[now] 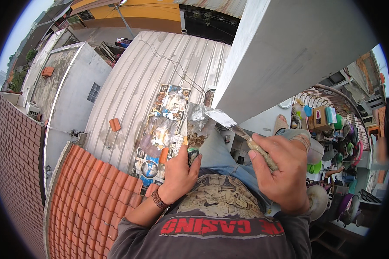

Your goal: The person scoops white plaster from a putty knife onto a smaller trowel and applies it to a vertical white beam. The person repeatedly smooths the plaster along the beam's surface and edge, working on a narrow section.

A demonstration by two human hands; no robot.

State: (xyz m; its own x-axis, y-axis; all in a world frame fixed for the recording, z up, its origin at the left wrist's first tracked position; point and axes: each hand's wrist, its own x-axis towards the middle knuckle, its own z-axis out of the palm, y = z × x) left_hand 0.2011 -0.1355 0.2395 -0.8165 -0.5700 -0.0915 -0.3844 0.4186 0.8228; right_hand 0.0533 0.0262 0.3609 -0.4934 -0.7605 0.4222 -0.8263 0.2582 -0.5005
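Note:
My right hand (285, 166) is closed round the worn, putty-crusted handle of a putty knife (263, 153). White paste coats its blade (220, 117), which points up and left toward the lower corner of a grey wall or pillar (285, 56). My left hand (179, 172), with a braided bracelet at the wrist, grips the green and dark handle of a second, wider putty knife (193, 154). A lump of white putty (198, 115) lies on its broad blade. The two blades meet or overlap near the putty; whether they touch I cannot tell.
Below lies a corrugated metal roof (160, 56) with a printed sheet (160, 129), a loose brick-coloured tile (115, 124) and thin wires. Orange roof tiles (90, 194) are at lower left. To the right is a balcony with a curved railing (345, 97), a cardboard box (320, 118) and household goods.

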